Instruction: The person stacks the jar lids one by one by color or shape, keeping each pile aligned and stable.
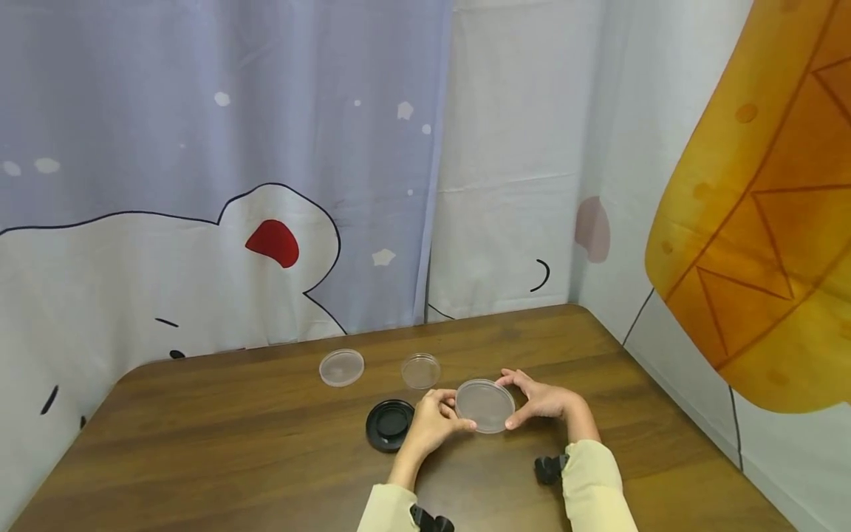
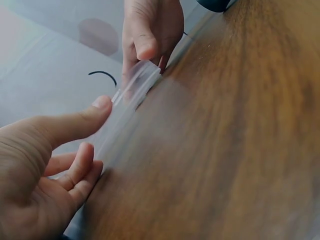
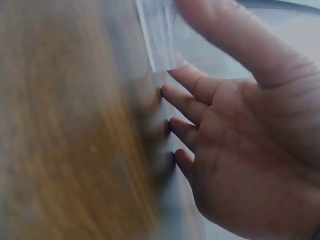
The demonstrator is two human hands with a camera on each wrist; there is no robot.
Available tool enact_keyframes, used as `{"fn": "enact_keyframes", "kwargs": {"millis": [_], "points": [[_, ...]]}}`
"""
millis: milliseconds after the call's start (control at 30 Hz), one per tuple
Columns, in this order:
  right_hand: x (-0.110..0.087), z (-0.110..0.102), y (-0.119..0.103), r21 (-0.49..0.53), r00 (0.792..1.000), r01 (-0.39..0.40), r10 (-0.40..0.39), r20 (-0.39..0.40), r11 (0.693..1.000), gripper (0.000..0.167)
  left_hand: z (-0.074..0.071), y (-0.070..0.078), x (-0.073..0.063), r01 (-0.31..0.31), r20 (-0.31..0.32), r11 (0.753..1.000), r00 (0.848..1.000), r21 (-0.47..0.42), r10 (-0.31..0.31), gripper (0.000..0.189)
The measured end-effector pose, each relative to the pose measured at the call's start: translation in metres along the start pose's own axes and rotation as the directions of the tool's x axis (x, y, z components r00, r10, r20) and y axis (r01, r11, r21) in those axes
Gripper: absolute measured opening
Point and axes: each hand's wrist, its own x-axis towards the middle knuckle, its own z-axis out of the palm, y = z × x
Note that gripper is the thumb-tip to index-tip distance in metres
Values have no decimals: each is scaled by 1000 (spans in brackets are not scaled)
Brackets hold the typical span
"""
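A clear, round petri dish [image 1: 485, 406] lies flat between my two hands, low over the table; whether it touches the wood I cannot tell. My left hand [image 1: 435, 421] grips its left rim, thumb on the near side and fingers curled behind. On the opposite rim, my right hand [image 1: 544, 400] holds it with thumb and fingers spread around the edge. The left wrist view shows the dish [image 2: 131, 102] edge-on as thin clear layers. In the right wrist view only part of the dish rim [image 3: 155, 35] shows, beside the thumb and fingers.
Behind the hands on the brown wooden table [image 1: 233, 443] lie a small clear dish [image 1: 421, 371] and a larger clear dish [image 1: 342, 367] farther left. A black round base [image 1: 389, 425] sits just left of my left hand. Printed curtains [image 1: 372, 185] hang along the table's far edge.
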Motion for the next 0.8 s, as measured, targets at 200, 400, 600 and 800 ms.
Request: {"fn": "enact_keyframes", "kwargs": {"millis": [200, 400, 600, 800], "points": [[-1, 2, 0, -28, 1000, 23, -23, -1, 999, 77, 1, 2, -1, -37, -3, 988, 999, 153, 38, 56], [1, 3, 2, -23, 1000, 24, -24, -7, 999, 79, 1, 3, 1, -55, -4, 959, 998, 278, 58, 54], [3, 3, 3, -14, 1000, 10, -10, -7, 1000, 79, 2, 2, 1, -46, -10, 959, 999, 279, 51, 55], [2, 1, 3, 6, 1000, -15, 15, -4, 1000, 86, 2, 2, 1, -44, -14, 953, 999, 299, 51, 59]]}}
